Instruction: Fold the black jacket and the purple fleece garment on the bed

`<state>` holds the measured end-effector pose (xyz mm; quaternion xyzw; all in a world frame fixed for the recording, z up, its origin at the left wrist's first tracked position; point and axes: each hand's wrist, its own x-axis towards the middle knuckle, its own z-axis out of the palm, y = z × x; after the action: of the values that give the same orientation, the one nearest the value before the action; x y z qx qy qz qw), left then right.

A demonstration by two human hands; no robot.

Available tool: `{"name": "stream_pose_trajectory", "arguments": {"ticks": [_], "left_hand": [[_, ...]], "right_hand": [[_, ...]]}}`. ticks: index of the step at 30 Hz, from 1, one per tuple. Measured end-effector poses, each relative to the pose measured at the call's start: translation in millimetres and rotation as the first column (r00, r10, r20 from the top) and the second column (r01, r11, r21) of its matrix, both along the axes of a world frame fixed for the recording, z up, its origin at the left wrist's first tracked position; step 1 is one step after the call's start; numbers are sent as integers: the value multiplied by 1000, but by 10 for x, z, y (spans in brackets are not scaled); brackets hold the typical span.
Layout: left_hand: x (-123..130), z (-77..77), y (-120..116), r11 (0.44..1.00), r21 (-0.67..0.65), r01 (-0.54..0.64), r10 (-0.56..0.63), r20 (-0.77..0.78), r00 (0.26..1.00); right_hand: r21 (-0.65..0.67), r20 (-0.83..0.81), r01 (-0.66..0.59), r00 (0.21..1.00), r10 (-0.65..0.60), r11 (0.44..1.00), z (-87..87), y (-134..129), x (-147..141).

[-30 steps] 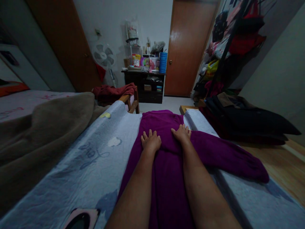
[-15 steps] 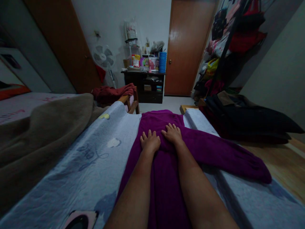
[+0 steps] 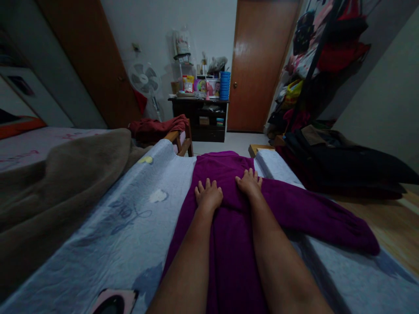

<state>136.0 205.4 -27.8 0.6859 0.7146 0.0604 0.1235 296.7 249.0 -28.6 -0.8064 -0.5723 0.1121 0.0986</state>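
Observation:
A purple long-sleeved garment (image 3: 232,235) lies spread over the light blue bed sheet (image 3: 131,235), one sleeve stretched out to the right. My left hand (image 3: 209,194) rests flat on its upper left part, fingers spread. Farther right, near where the sleeve begins, my right hand (image 3: 249,183) presses on the cloth, also with fingers apart. Neither hand grips the fabric. Both forearms cover part of the garment's lower half.
A brown blanket (image 3: 72,187) is heaped on the left. Dark folded clothes (image 3: 347,161) are stacked on the right. A pink-and-black object (image 3: 114,302) lies at the near edge. Beyond the bed are a red cloth (image 3: 157,126), a fan (image 3: 144,79) and a dark cabinet (image 3: 183,117).
My right hand has slid to the right across the garment, widening the gap between my hands. The left hand stays at about the same place on the cloth.

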Motion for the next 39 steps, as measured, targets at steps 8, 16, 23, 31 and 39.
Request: {"name": "stream_pose_trajectory", "arguments": {"ticks": [8,16,23,31,39], "left_hand": [[-18,6,42,999,-19,-37,38,53,998],[-28,36,34,989,-80,-121,125,44,991],[-17,28,29,989,-92,-113,118,55,991],[-5,29,24,988,-98,-122,128,50,991],[39,-24,38,988,-53,-144,147,66,987]], "right_hand": [[93,-54,-600,794,606,795,71,386,-467],[-17,31,-709,704,709,705,-151,588,-578],[-60,82,-662,742,665,747,-153,733,-516],[-52,99,-555,824,557,830,-187,899,-524],[269,214,-463,884,416,845,-166,846,-658]]}}
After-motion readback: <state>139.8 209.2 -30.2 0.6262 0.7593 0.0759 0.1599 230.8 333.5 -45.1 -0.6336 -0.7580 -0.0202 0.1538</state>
